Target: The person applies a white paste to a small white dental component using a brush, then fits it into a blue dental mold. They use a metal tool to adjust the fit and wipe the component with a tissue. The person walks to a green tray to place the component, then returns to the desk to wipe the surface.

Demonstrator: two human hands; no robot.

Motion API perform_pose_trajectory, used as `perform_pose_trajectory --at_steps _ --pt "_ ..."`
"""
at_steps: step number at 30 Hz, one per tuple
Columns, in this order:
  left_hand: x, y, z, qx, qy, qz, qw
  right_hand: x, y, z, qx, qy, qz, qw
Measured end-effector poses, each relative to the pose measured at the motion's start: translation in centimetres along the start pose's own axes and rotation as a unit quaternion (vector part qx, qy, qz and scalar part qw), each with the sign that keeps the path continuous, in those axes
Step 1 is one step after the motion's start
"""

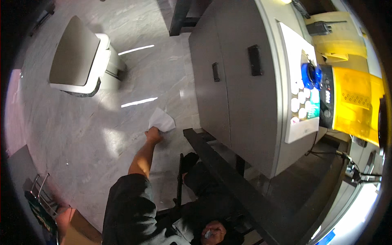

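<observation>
My left hand (pixel 153 135) reaches out low over the grey floor, its fingers closed on the near edge of a thin white sheet (pixel 161 120). That sheet fans out beyond the fingers; whether it is paper or cloth I cannot make out. Down at the lower edge, near my lap, my right hand (pixel 213 233) is curled around a small whitish piece (pixel 208 234), mostly hidden by the fingers.
A white bin (pixel 107 61) with a raised lid stands on the floor at upper left. Grey cabinets (pixel 241 77) rise at right, with a black beam (pixel 228 167) before them. A white panel (pixel 304 130), blue ring (pixel 311 76) and yellow box (pixel 353 98) sit on top. A cardboard box (pixel 77 228) stands lower left.
</observation>
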State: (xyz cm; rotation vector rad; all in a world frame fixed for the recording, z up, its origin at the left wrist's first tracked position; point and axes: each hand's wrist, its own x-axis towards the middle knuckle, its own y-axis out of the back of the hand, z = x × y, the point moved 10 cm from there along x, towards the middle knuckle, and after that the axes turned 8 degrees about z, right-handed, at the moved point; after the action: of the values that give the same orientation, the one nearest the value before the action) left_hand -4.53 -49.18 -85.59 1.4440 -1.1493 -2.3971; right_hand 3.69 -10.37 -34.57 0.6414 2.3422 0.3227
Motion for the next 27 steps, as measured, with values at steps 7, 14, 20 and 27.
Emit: perform_pose_trajectory --at_steps 7,14,20,27 --pt "-15.2 9.8 6.2 -0.495 -0.009 0.087 0.864 -1.2 -1.4 -2.4 0.027 0.112 -0.066 0.991" --pt "-40.1 36.4 22.7 -0.563 -0.43 0.178 0.683 -1.5 -1.7 -3.7 0.06 0.157 -0.127 0.977" --pt "-70.0 40.1 33.6 -0.399 -0.799 0.078 0.444 -0.7 0.8 9.7 -0.025 0.02 -0.126 0.991" --pt "-79.0 29.4 37.0 -0.066 -0.875 0.261 0.404 -3.5 6.9 5.6 0.02 0.29 -0.146 0.945"
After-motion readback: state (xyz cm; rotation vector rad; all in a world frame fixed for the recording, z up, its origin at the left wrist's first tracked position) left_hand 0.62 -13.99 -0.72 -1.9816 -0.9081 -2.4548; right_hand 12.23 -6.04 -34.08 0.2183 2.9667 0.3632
